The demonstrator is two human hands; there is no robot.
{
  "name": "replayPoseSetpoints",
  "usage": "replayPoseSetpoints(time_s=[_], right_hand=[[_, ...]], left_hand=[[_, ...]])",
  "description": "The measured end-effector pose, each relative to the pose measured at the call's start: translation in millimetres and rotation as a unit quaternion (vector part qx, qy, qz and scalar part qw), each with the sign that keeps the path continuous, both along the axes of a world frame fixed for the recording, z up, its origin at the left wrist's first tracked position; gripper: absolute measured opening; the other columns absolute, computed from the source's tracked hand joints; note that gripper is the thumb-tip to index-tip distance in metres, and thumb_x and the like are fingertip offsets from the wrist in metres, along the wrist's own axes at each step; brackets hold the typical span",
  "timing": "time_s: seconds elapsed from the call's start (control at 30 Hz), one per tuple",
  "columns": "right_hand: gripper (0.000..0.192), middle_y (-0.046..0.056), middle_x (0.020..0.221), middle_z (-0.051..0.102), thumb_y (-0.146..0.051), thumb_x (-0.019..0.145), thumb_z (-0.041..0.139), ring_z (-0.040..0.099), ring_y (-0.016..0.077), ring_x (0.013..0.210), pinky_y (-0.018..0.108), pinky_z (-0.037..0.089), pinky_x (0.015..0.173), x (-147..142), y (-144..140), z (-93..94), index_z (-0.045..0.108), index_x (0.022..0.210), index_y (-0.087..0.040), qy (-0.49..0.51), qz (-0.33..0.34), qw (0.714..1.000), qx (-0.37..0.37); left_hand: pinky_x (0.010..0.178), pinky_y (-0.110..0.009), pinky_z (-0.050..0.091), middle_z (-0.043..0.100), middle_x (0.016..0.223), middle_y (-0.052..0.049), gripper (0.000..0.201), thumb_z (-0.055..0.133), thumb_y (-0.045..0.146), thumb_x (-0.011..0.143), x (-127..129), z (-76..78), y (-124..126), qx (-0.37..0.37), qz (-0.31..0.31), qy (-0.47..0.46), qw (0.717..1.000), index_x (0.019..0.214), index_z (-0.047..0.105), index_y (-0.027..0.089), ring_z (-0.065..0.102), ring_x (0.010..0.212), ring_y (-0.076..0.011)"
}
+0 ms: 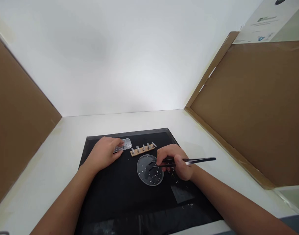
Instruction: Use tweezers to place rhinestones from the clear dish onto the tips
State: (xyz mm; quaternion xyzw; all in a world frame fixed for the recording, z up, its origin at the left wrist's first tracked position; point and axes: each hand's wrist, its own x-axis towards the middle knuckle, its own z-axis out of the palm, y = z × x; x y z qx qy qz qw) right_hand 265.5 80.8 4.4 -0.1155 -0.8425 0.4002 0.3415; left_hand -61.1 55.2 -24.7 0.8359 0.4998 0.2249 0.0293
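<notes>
In my right hand (175,160) is a pair of dark tweezers (200,160), its tips apart over a round clear dish (145,176). Small white bits are scattered in the dish. My left hand (105,150) rests at the far left of the black mat, fingers closed on the near side of a clear plastic compartment box (127,143). Between the hands, beyond the dish, lies a wooden strip (140,151) with several small clear vials standing or leaning along it. Part of the box is hidden under my left fingers.
The black mat (115,195) lies on a white table (54,156). More tiny bits are spread right of the dish, near a translucent square (181,194). Cardboard panels stand at the left (17,120) and right (257,107), with a white wall (125,58) behind.
</notes>
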Motion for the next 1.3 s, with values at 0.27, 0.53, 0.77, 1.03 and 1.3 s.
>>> replayPoseSetpoints(time_s=[0.27,0.53,0.77,1.03,1.3], right_hand=[[0.05,0.001,0.064,0.063,-0.049,0.114,0.032,0.054,0.0128,0.048,0.025,0.043,0.046,5.6,-3.9,2.5,0.067,0.094,-0.019,-0.023,-0.053,0.998,0.003],[0.051,-0.003,0.06,0.059,-0.043,0.117,0.027,0.048,0.0091,0.042,0.023,0.041,0.046,0.9,-5.3,12.6,0.055,0.081,-0.02,-0.077,-0.061,0.995,-0.008],[0.05,-0.002,0.065,0.063,-0.042,0.118,0.026,0.055,0.0105,0.05,0.025,0.044,0.056,-1.0,-5.3,23.3,0.055,0.083,-0.02,-0.167,-0.054,0.983,0.043],[0.063,0.001,0.072,0.062,-0.067,0.113,0.02,0.055,0.015,0.06,0.028,0.042,0.06,-2.4,1.8,16.4,0.058,0.093,-0.019,-0.155,-0.007,0.986,0.063],[0.044,0.001,0.076,0.058,-0.045,0.116,0.03,0.052,0.0157,0.067,0.029,0.041,0.065,-4.9,1.0,17.7,0.056,0.09,-0.02,-0.166,-0.003,0.983,0.082]], left_hand=[[0.105,-0.049,0.052,0.069,0.127,-0.013,0.036,0.068,0.033,0.097,-2.5,1.1,-1.9,0.017,-0.006,0.02,1.0,0.13,0.064,0.019,0.061,0.12,-0.0311],[0.11,-0.056,0.042,0.071,0.124,-0.011,0.031,0.061,0.036,0.104,-4.1,-3.6,-2.7,0.019,0.001,0.048,0.999,0.13,0.067,0.022,0.056,0.125,-0.034],[0.114,-0.058,0.035,0.073,0.12,-0.008,0.026,0.061,0.038,0.106,-5.5,-4.6,-3.7,0.008,-0.005,0.066,0.998,0.125,0.069,0.023,0.067,0.11,-0.0278],[0.12,-0.065,0.025,0.072,0.122,-0.009,0.025,0.057,0.036,0.106,-3.9,-3.3,-6.8,0.005,-0.011,0.079,0.997,0.126,0.066,0.024,0.068,0.11,-0.0276],[0.123,-0.067,0.018,0.073,0.121,-0.008,0.024,0.057,0.035,0.105,-3.5,-4.4,-8.5,0.015,-0.009,0.065,0.998,0.124,0.067,0.026,0.068,0.108,-0.0276]])
